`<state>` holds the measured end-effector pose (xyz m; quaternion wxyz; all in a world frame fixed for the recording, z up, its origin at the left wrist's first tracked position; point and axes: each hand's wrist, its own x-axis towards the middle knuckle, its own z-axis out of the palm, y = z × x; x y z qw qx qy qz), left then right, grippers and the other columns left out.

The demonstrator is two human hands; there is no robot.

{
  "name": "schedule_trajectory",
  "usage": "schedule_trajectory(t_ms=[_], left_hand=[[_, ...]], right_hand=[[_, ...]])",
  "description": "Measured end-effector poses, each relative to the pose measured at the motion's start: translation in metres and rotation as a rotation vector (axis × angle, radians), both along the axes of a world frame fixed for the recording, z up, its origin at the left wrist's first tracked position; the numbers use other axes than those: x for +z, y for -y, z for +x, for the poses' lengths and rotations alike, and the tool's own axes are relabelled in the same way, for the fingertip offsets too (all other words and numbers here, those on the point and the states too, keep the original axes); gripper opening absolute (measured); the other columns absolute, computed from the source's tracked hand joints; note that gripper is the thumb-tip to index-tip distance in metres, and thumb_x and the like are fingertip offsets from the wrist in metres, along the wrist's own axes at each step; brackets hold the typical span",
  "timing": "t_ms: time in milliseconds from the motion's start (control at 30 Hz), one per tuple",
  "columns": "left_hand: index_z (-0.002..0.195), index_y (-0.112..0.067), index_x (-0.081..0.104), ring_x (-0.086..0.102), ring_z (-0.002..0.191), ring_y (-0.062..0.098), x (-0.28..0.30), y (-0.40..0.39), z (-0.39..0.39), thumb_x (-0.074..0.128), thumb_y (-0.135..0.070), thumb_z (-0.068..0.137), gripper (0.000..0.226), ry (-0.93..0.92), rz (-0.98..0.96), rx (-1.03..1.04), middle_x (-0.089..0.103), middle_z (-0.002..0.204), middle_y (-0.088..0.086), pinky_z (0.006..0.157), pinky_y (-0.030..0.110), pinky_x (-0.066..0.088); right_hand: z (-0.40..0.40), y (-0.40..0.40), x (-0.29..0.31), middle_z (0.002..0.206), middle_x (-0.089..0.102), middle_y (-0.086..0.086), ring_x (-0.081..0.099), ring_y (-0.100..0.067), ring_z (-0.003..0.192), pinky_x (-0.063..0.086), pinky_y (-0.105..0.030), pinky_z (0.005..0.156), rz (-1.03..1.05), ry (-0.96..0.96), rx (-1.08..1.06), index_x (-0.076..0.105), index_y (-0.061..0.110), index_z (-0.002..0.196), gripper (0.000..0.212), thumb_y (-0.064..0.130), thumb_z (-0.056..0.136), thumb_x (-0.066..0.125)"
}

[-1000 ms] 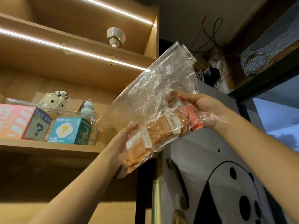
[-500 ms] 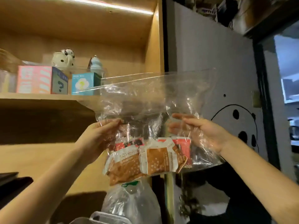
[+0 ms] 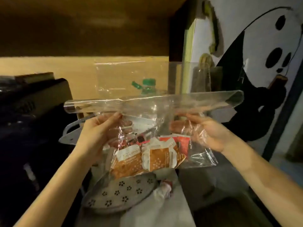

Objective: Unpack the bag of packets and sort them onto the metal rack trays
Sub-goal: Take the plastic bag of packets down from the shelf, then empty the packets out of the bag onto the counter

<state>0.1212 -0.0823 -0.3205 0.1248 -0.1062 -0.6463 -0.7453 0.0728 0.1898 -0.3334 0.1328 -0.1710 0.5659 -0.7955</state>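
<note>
A clear zip bag [image 3: 154,104] hangs in front of me, held by both hands just under its folded-over top strip. My left hand [image 3: 96,136] grips its left side and my right hand [image 3: 203,133] grips its right side through the plastic. Several packets lie at the bag's bottom: orange-and-white ones [image 3: 144,159] in front, red ones [image 3: 180,141] behind. Below the bag sits a grey metal rack tray [image 3: 121,195] with flower-shaped perforations. An upper tray edge [image 3: 70,133] shows behind my left hand.
A dark appliance [image 3: 32,122] stands at the left. A green-capped bottle [image 3: 147,84] is behind the bag. A white door with a panda drawing [image 3: 262,63] is at the right. White plastic bags [image 3: 162,202] lie beside the lower tray.
The view has tilted down from the lit shelf to the rack trays. The bag came down with both hands, which now hold it level by its upper part.
</note>
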Motion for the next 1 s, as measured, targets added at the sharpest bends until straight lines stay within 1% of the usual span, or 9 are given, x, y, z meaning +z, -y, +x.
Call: schedule_trajectory(t_ms=[67, 133, 300, 433, 600, 700, 833, 900, 1000], left_hand=[[0.081, -0.003, 0.064, 0.055, 0.038, 0.006, -0.024, -0.002, 0.022, 0.053, -0.014, 0.087, 0.017, 0.042, -0.005, 0.035, 0.065, 0.054, 0.001, 0.034, 0.013, 0.039], [0.071, -0.01, 0.07, 0.057, 0.04, 0.005, -0.054, -0.001, 0.044, 0.057, -0.015, 0.081, 0.017, 0.061, -0.051, 0.068, 0.066, 0.052, 0.0, 0.038, 0.014, 0.043], [0.061, -0.03, 0.073, 0.066, 0.058, 0.007, -0.137, 0.008, 0.076, 0.061, -0.001, 0.078, 0.036, 0.205, -0.135, 0.192, 0.072, 0.062, -0.007, 0.051, 0.021, 0.052], [0.07, -0.013, 0.07, 0.068, 0.059, 0.017, -0.187, 0.017, 0.09, 0.061, -0.019, 0.08, 0.015, 0.381, -0.151, 0.136, 0.072, 0.064, 0.005, 0.05, 0.023, 0.053], [0.077, -0.001, 0.065, 0.058, 0.038, 0.01, -0.241, 0.029, 0.087, 0.057, -0.023, 0.087, 0.026, 0.673, -0.063, 0.139, 0.067, 0.055, 0.002, 0.035, 0.018, 0.043], [0.075, -0.002, 0.066, 0.054, 0.037, 0.01, -0.268, 0.039, 0.078, 0.061, -0.024, 0.085, 0.024, 0.779, -0.063, 0.171, 0.065, 0.06, 0.007, 0.038, 0.022, 0.046], [0.093, 0.004, 0.065, 0.057, 0.057, 0.024, -0.285, 0.05, 0.064, 0.072, -0.036, 0.072, 0.046, 0.853, -0.108, 0.147, 0.062, 0.081, 0.02, 0.065, 0.042, 0.051], [0.096, 0.004, 0.064, 0.054, 0.067, 0.027, -0.289, 0.052, 0.059, 0.076, -0.046, 0.06, 0.063, 0.87, -0.114, 0.123, 0.061, 0.085, 0.017, 0.068, 0.041, 0.047], [0.1, -0.003, 0.063, 0.058, 0.071, 0.023, -0.29, 0.051, 0.053, 0.071, -0.04, 0.066, 0.051, 0.891, -0.055, 0.096, 0.065, 0.097, 0.014, 0.066, 0.038, 0.049]], right_hand=[[0.013, -0.001, -0.031, 0.112, 0.067, -0.017, 0.066, -0.029, 0.103, 0.056, -0.041, 0.083, 0.017, 0.043, 0.034, 0.064, 0.011, 0.115, 0.066, 0.031, 0.056, 0.083], [0.031, -0.003, -0.063, 0.11, 0.07, -0.015, 0.066, -0.028, 0.102, 0.058, -0.038, 0.078, 0.057, 0.063, 0.073, 0.069, 0.016, 0.109, 0.058, 0.036, 0.056, 0.08], [0.066, -0.003, -0.151, 0.119, 0.065, -0.017, 0.063, -0.03, 0.108, 0.055, -0.042, 0.086, 0.173, 0.283, 0.04, 0.064, 0.013, 0.114, 0.084, 0.049, 0.042, 0.086], [0.087, 0.015, -0.197, 0.104, 0.072, -0.012, 0.07, -0.025, 0.093, 0.059, -0.035, 0.071, 0.154, 0.488, 0.035, 0.072, 0.013, 0.103, 0.033, 0.026, 0.074, 0.061], [0.093, 0.03, -0.245, 0.123, 0.062, -0.018, 0.055, -0.038, 0.117, 0.042, -0.056, 0.098, 0.23, 0.663, 0.083, 0.063, 0.014, 0.117, 0.038, 0.026, 0.082, 0.055], [0.086, 0.037, -0.265, 0.124, 0.06, -0.023, 0.053, -0.04, 0.118, 0.039, -0.055, 0.101, 0.266, 0.748, 0.055, 0.06, 0.011, 0.12, 0.041, 0.028, 0.083, 0.058], [0.072, 0.037, -0.276, 0.107, 0.068, -0.014, 0.064, -0.029, 0.095, 0.047, -0.043, 0.091, 0.317, 0.765, 0.003, 0.066, 0.007, 0.111, 0.034, 0.022, 0.081, 0.061], [0.064, 0.033, -0.278, 0.095, 0.071, -0.013, 0.067, -0.023, 0.083, 0.05, -0.04, 0.087, 0.388, 0.716, -0.039, 0.067, 0.002, 0.104, 0.028, 0.014, 0.079, 0.064], [0.052, 0.028, -0.28, 0.095, 0.068, -0.014, 0.066, -0.024, 0.085, 0.049, -0.041, 0.087, 0.559, 0.632, -0.196, 0.061, 0.001, 0.111, 0.032, 0.005, 0.08, 0.066]])
